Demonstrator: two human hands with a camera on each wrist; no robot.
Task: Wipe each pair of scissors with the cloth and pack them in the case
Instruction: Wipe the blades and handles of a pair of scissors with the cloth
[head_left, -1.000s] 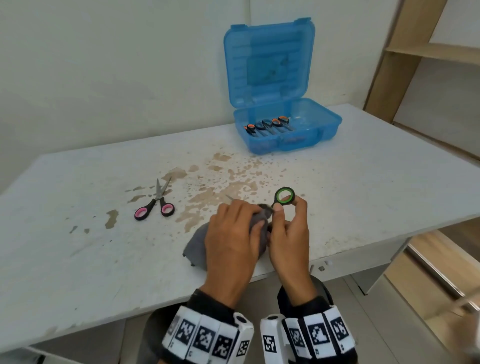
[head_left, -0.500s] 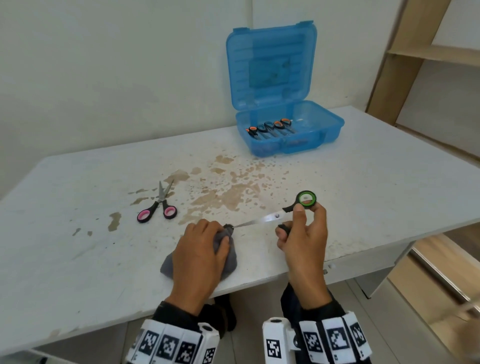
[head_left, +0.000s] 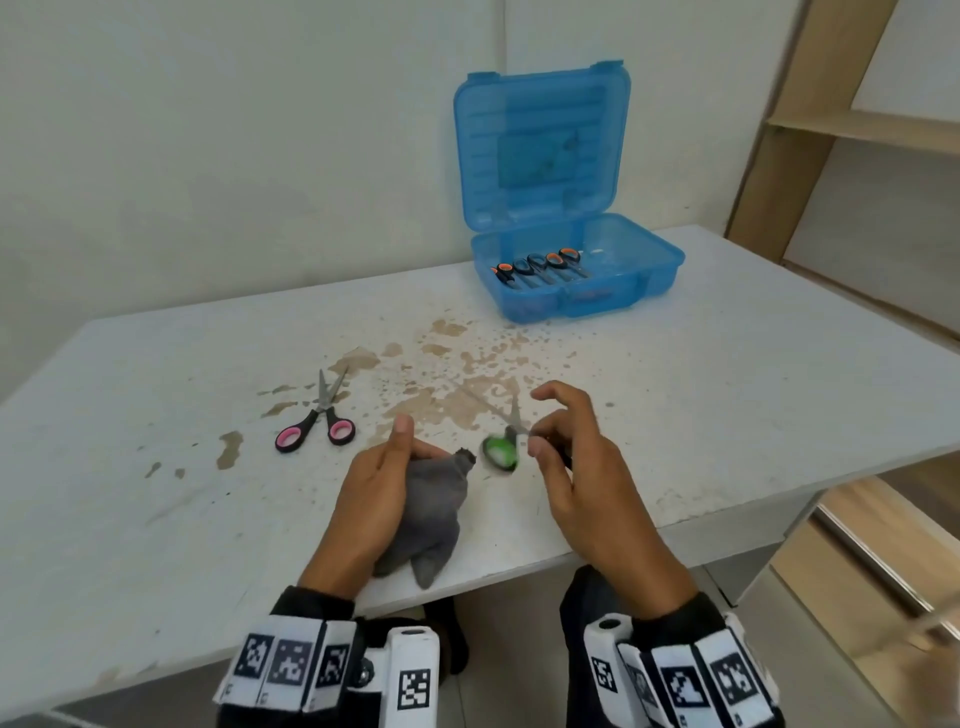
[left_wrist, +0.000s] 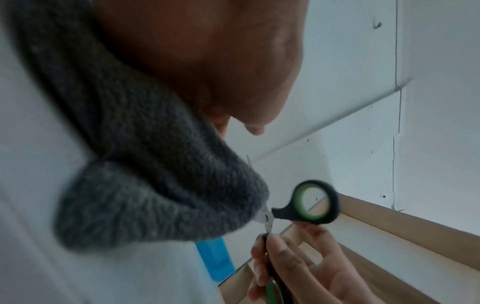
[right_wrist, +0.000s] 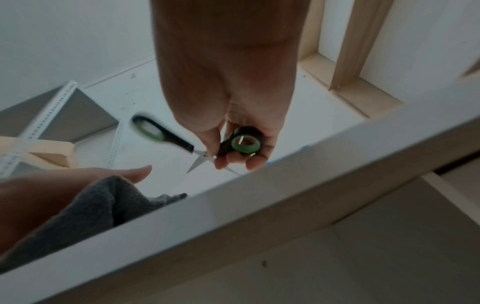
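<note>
My right hand (head_left: 558, 447) pinches one ring of the green-handled scissors (head_left: 500, 451) just above the table's front. The blades (head_left: 513, 413) are spread and point away from me, blurred by motion. In the right wrist view the held ring (right_wrist: 245, 144) sits in my fingers and the free handle (right_wrist: 152, 129) sticks out left. My left hand (head_left: 382, 483) lies on its side, thumb up, holding the grey cloth (head_left: 436, 512) on the table, a little left of the scissors. Pink-handled scissors (head_left: 317, 421) lie further left. The open blue case (head_left: 613, 291) holds several scissors (head_left: 540, 266).
The white table (head_left: 727, 395) has brown stains (head_left: 457, 395) in the middle. Its front edge (right_wrist: 285, 197) runs just under my hands. A wooden shelf unit (head_left: 831, 119) stands at the right, past the table's end.
The green scissors left the cloth and turned: the blades now point away and are spread, with the free ring swung toward the cloth. My left hand rolled onto its side.
</note>
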